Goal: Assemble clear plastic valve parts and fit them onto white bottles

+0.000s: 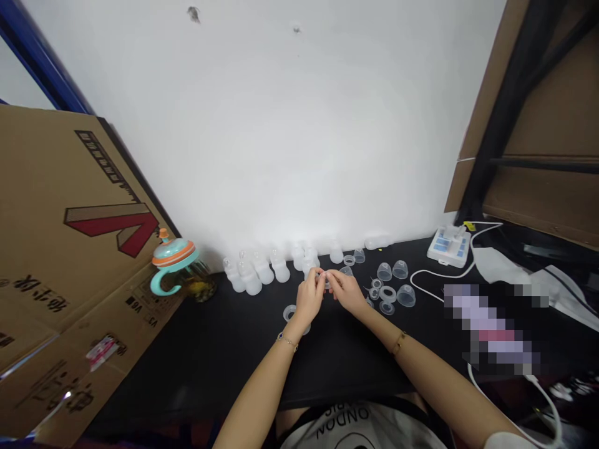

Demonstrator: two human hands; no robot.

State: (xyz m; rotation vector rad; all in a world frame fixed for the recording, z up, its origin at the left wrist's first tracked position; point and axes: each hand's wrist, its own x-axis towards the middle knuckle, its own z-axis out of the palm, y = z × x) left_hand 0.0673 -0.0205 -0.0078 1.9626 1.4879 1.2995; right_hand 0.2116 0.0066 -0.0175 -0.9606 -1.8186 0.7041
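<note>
My left hand [309, 298] and my right hand [345, 292] meet at their fingertips over the black table [224, 368], pinching a small clear plastic part [324, 279] that is mostly hidden by my fingers. Just below my left hand lies a clear plastic ring [290, 313]. To the right of my right hand are several clear plastic cups [384, 271] and several clear rings [387, 294]. A row of clear plastic bottles [262, 268] stands along the wall, behind my hands.
A teal and orange sippy cup [174, 255] stands at the left, against printed cardboard [70, 206]. A white corded device [448, 247] sits at the back right beside a white bag [510, 268]. A pixelated patch [491, 327] covers part of the right side.
</note>
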